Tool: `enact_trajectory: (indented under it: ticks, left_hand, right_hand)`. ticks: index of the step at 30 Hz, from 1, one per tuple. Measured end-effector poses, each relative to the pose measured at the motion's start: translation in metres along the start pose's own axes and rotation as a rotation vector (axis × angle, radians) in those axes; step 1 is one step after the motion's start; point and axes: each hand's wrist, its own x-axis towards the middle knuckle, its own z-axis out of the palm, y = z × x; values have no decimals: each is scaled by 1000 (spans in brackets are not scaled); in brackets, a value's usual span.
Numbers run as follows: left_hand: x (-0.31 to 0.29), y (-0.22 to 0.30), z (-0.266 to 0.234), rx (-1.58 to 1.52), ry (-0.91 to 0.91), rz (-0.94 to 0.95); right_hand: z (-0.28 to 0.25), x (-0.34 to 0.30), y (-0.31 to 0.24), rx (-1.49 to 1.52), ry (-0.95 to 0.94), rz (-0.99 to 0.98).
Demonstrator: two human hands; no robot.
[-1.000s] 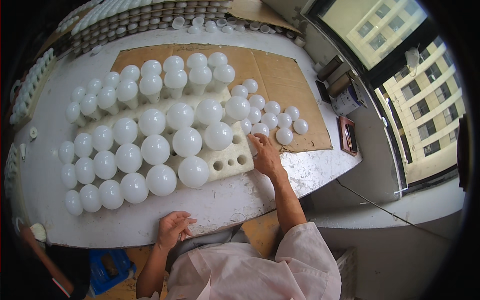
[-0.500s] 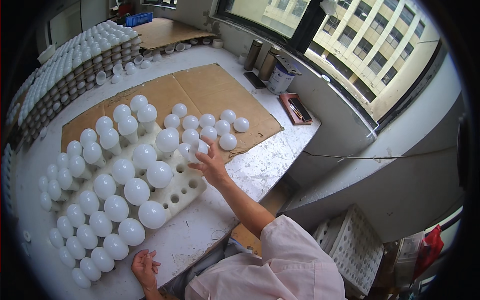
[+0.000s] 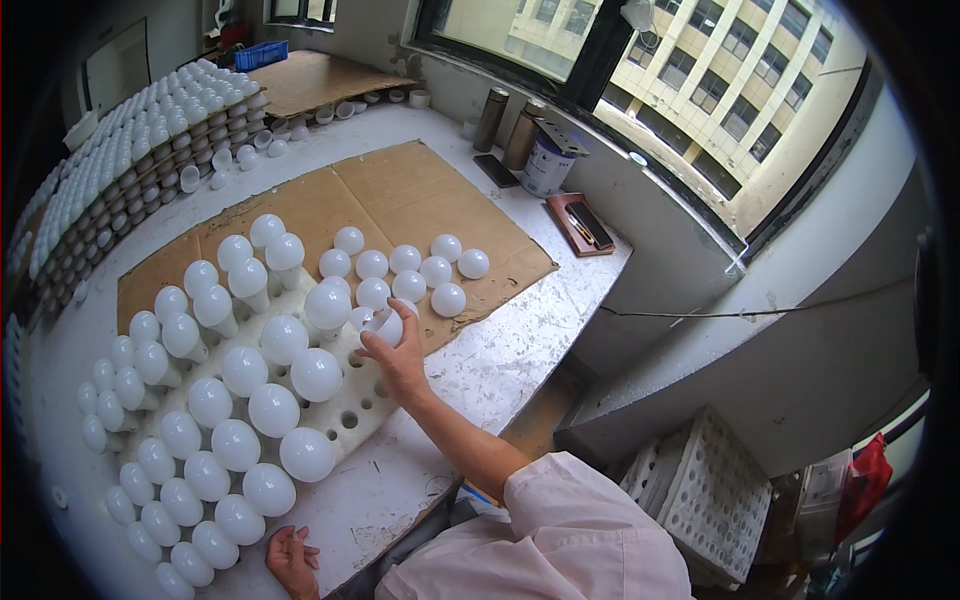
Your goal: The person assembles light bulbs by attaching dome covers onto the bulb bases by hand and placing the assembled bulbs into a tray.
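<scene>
My right hand pinches a white dome-shaped bulb cover between thumb and fingers, above the right part of a pale foam tray with round holes. Rows of white light bulbs stand in the tray with their round covers up. Beyond the hand, several loose white covers lie on a flat cardboard sheet. Low in the view, my left hand rests by the table's near edge, fingers loosely bent and holding nothing, beside the nearest bulbs.
Stacked trays of white covers rise at the far left, with a blue crate behind. Two flasks, a white bucket, phones and a reddish notebook line the window side. Perforated foam trays lean below the table at right.
The view has shifted slightly. My right hand has drawn the bulb cover a little nearer and left, away from the loose covers, and the cover has tilted. My left hand stays by the table edge.
</scene>
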Motion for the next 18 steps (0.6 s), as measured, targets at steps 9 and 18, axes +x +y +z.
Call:
enact_trajectory:
  ticks: [9, 18]
  left_hand:
    - [-8, -4, -13, -21, 88, -9]
    - [-15, 18, 0, -15, 61, -69]
  right_hand:
    - [6, -6, 8, -83, -63, -86]
    - [-5, -2, 19, -43, -146, -73]
